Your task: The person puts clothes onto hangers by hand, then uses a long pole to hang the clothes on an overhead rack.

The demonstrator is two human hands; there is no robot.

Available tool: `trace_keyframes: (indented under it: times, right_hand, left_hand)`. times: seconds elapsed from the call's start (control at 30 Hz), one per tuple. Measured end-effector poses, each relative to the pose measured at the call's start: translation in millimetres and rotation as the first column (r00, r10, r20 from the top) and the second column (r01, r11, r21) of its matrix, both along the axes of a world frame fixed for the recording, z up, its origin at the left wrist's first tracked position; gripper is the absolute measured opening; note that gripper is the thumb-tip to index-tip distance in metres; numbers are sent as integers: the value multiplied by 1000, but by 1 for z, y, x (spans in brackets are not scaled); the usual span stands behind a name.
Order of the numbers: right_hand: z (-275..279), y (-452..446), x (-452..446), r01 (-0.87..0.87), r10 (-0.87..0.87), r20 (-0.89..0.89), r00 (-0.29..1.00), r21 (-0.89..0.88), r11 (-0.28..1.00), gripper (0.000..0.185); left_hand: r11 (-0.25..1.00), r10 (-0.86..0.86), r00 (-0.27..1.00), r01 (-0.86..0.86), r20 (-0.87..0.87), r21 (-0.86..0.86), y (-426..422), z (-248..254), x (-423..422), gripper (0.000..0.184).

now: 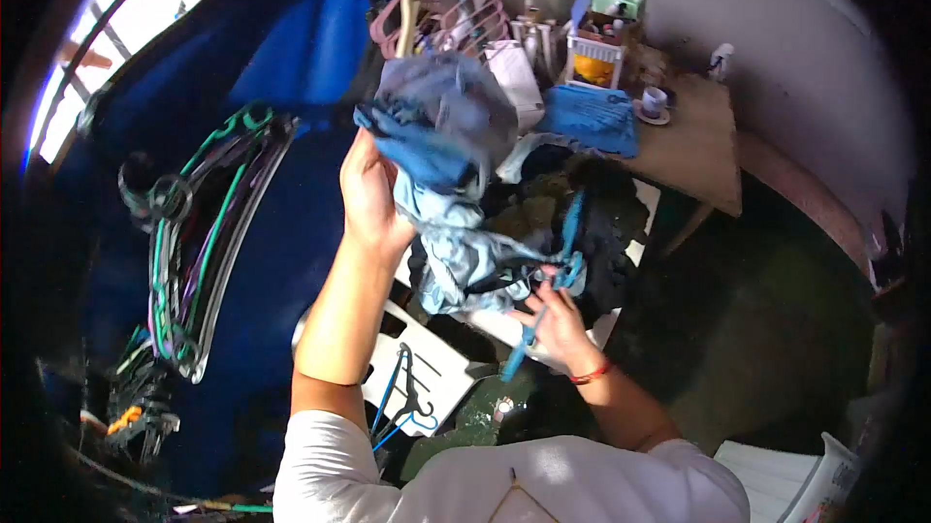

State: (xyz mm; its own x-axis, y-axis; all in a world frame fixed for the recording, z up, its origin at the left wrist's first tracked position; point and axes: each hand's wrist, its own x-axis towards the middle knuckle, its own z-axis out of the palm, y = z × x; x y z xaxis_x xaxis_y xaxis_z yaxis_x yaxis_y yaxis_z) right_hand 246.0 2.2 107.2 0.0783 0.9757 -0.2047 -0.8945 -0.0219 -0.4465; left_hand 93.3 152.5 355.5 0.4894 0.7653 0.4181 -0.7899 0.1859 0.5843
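Note:
My left hand (pixel 373 195) is raised and closed on a bundle of grey and blue clothes (pixel 441 101). From that bundle a light blue garment (pixel 451 256) hangs down towards the right. Lower down, my right hand (pixel 558 321) has its fingers closed round a slim blue clothes hanger (pixel 572 222), seen nearly edge-on. Where the hanger meets the light blue fabric, my fingers partly hide it. Beneath both hands lies a heap of dark clothes (pixel 606 193) on a white surface.
A white chair (pixel 422 368) with black and blue hangers on it stands below. Many hangers (pixel 208 242) hang at left against a blue sheet (pixel 301 58). A wooden table (pixel 693 130) at right holds a cup (pixel 655 98), a blue cloth (pixel 590 119) and a basket (pixel 596 58).

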Motion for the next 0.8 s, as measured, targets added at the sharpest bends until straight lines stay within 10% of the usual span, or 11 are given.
trace_keyframes:
  times: [0.07, 0.13, 0.2, 0.3, 0.37, 0.47, 0.53, 0.67, 0.8]
  right_hand:
    - [-21, 15, -36, -252, 291, -225, 930, 185, 950, 27]
    - [39, 2, -64, -50, 77, -129, 989, 201, 978, 28]
    - [41, -3, -61, -4, 12, -52, 999, 151, 989, 31]
    - [93, -40, -43, 128, -190, 394, 899, 177, 976, 26]
    - [119, -63, -38, 110, -224, 535, 814, 237, 965, 19]
    - [160, -108, -58, -90, -115, 633, 765, 283, 955, 21]
    - [176, -139, -104, -255, 49, 638, 769, 235, 938, 27]
    - [191, -186, -193, -571, -104, 983, 154, 174, 802, 28]
    - [200, -236, -218, -531, 62, 877, 476, 230, 816, 30]
  left_hand:
    - [994, -107, 990, 108, 94, -10, -31, -1, -29, 42]
    - [991, 132, 988, -129, 84, -37, -62, -6, -66, 40]
    - [811, 585, 809, -584, -56, 32, -96, -20, -114, 33]
    - [527, 843, 478, -826, -248, 198, -155, -59, -179, 13]
    - [507, 771, 231, -787, -593, 352, -186, -115, -238, 5]
    - [790, 512, 1, -395, -859, 470, -225, -198, -297, 26]
    - [786, 604, 245, -337, -758, 518, -268, -177, -272, 42]
    - [919, 374, 735, -211, -566, 333, -347, -107, -233, 57]
    - [890, 431, 664, -425, -611, 167, -353, -118, -280, 17]
